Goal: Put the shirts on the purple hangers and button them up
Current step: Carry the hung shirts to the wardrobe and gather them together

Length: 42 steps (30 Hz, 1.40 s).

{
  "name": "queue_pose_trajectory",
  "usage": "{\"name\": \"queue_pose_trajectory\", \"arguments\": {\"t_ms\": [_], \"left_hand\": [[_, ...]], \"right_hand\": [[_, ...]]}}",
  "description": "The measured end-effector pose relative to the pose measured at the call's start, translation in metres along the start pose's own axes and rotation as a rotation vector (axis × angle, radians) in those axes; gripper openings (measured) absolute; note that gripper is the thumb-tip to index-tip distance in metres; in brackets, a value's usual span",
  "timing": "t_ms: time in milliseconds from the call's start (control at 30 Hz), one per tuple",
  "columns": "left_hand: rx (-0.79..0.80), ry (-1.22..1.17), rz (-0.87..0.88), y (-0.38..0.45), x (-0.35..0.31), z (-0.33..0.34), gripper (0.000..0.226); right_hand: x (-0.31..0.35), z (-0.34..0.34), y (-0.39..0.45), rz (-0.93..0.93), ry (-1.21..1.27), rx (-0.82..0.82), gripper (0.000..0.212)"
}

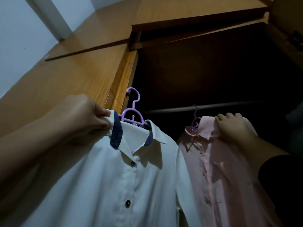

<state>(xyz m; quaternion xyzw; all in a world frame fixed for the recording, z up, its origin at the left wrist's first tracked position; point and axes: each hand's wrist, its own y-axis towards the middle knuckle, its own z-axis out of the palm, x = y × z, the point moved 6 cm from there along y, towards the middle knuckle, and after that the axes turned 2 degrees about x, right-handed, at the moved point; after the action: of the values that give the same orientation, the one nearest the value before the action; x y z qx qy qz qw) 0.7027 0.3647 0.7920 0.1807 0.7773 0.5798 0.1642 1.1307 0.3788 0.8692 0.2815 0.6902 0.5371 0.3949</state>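
The left hand (85,113) pinches the white shirt's (101,185) collar at frame centre, its purple hanger (132,112) hook free, below-left of the closet rod (213,107), while the right hand (232,126) rests flat on the hung pink shirt (221,177).

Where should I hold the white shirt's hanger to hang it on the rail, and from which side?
Grip the purple hanger by its neck just below the hook, coming from the front. The neck stands bare above the white shirt collar, and the hook stays free for the rail.
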Motion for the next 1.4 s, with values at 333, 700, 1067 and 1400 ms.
{"name": "queue_pose_trajectory", "arguments": {"t_ms": [333,700,1067,1400], "left_hand": [[-0.05,0.014,0.058,0.006,0.009,0.006,0.04],[0.017,-0.195,0.104,-0.005,0.021,0.011,0.039],[0.047,-0.256,0.143,-0.013,0.029,0.012,0.039],[-0.003,-0.311,0.191,-0.017,0.02,0.017,0.044]], "right_hand": [[-0.03,0.02,-0.022,-0.027,-0.026,0.011,0.079],[0.072,-0.095,-0.086,-0.383,0.873,-0.2,0.085],[0.111,-0.103,-0.106,-0.406,1.126,0.009,0.108],[0.06,-0.091,-0.107,-0.359,0.989,0.017,0.102]]}}
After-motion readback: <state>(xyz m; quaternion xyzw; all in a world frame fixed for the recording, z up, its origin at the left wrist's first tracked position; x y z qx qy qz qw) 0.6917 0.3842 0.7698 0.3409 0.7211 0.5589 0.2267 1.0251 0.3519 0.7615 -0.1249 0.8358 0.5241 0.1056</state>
